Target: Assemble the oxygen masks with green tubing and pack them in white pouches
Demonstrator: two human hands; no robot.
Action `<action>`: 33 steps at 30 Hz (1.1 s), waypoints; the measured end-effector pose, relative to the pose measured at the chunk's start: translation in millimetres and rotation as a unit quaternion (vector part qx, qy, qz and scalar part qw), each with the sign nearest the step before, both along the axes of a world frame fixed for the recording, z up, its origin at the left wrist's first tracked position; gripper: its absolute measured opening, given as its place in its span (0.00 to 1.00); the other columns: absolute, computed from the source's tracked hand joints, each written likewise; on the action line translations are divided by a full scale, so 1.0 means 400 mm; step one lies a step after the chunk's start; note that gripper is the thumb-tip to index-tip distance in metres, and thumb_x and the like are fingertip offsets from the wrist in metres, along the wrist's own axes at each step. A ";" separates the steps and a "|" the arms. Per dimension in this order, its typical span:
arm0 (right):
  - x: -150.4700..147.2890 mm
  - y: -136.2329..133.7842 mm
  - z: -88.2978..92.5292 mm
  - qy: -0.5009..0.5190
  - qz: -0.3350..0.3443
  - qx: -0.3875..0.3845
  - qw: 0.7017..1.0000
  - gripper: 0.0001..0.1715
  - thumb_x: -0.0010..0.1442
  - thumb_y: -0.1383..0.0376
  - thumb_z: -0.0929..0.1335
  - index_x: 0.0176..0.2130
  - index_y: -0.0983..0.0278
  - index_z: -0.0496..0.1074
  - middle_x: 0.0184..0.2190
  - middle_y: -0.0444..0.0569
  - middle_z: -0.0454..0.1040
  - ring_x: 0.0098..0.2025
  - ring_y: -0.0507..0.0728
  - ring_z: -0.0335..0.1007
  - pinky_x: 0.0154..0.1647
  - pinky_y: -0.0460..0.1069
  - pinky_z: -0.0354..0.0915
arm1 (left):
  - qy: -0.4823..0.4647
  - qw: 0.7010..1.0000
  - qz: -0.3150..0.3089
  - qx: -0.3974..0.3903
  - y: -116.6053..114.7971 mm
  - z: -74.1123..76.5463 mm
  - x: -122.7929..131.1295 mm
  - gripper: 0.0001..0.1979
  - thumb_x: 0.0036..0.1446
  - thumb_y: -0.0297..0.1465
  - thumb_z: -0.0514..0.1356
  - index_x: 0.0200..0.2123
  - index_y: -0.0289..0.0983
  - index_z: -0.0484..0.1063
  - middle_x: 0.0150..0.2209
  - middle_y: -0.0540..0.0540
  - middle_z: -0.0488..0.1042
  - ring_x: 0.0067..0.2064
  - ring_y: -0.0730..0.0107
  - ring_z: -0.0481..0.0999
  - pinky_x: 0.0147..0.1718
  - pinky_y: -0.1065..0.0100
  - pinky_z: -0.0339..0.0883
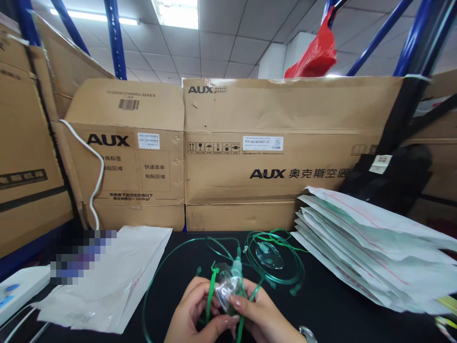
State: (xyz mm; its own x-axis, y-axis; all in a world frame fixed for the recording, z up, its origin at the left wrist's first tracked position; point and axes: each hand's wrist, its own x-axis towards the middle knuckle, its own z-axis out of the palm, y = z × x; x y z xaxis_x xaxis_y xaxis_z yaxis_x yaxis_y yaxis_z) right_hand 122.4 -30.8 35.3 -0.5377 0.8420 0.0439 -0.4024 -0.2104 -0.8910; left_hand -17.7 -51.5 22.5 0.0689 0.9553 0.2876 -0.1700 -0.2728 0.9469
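Note:
A clear oxygen mask is between my two hands at the lower middle of the head view. My left hand grips the mask's left side, its fingers partly hidden behind the green elastic strap. From the other side, my right hand holds the mask with the thumb across its front. A pale green connector rises from the mask, and green tubing runs from it, looping left over the black table. Just behind my right hand lies a second clear mask amid coiled green tubing.
Flat white bags lie at left beside a white box-like item and a blurred patch. On the right, white mailing bags form a tall stack. Cardboard boxes wall off the back, and a red bag hangs above.

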 end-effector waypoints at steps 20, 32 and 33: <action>0.004 0.007 -0.035 -0.037 -0.044 0.034 0.998 0.22 0.37 0.60 0.76 0.31 0.65 0.67 0.25 0.41 0.69 0.30 0.51 0.65 0.35 0.46 0.59 | 0.014 0.999 -0.021 -0.029 0.006 -0.001 -0.012 0.13 0.44 0.40 0.63 0.23 0.35 0.72 0.24 0.51 0.62 0.29 0.70 0.63 0.28 0.70 0.58; 0.004 0.010 -0.039 -0.089 -0.075 0.015 0.993 0.23 0.34 0.63 0.77 0.29 0.64 0.65 0.23 0.38 0.69 0.27 0.47 0.65 0.31 0.43 0.60 | -0.116 0.973 -0.081 -0.185 0.026 -0.021 -0.017 0.13 0.37 0.38 0.68 0.23 0.34 0.73 0.22 0.50 0.71 0.28 0.70 0.68 0.31 0.68 0.59; 0.004 0.012 -0.038 -0.087 -0.072 0.018 0.993 0.23 0.35 0.62 0.77 0.30 0.64 0.65 0.24 0.38 0.69 0.27 0.47 0.65 0.31 0.43 0.61 | -0.113 0.973 -0.074 -0.188 0.027 -0.018 -0.019 0.13 0.38 0.39 0.67 0.23 0.35 0.72 0.22 0.50 0.71 0.28 0.69 0.68 0.31 0.67 0.60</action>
